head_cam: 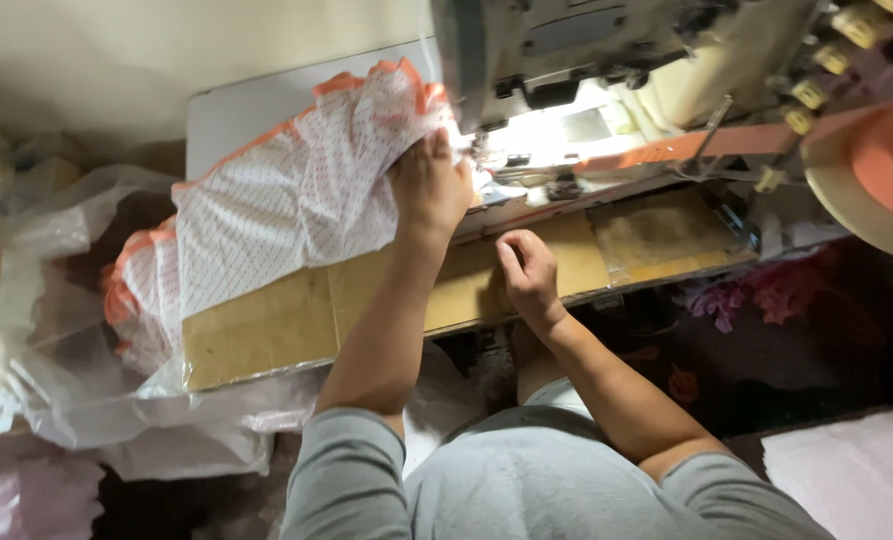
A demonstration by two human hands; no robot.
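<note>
The left hand (430, 190) lies palm down on a white dotted cloth with orange trim (287, 200), fingers spread and curled slightly over its bunched right end, pressing it flat rather than pinching it; the fingertips reach just beside the lit needle area of the sewing machine (607, 60). The left forearm runs straight up from the grey sleeve at the bottom edge of the view, crossing the front edge of the cardboard-covered table (267, 330).

The right hand (527, 270) rests on the cardboard near the table's front edge, just right of the left forearm. Its fingers are bent inward and close together, thumb tucked towards them; whether anything small sits between them cannot be told. The right forearm comes in at a slant from the lower right, elbow bent.

The cloth spreads from the machine's needle area leftwards across the table's back-left part and spills over the left edge into a clear plastic bag (77, 330) that hangs beside the table. Its orange trim shows along the top edge and down at the left where it folds over.

An orange strap of binding (687, 145) runs along the machine bed towards a roll of orange tape (892, 160) at the right edge. Pink and purple scraps (757, 295) lie below the table's right end
</note>
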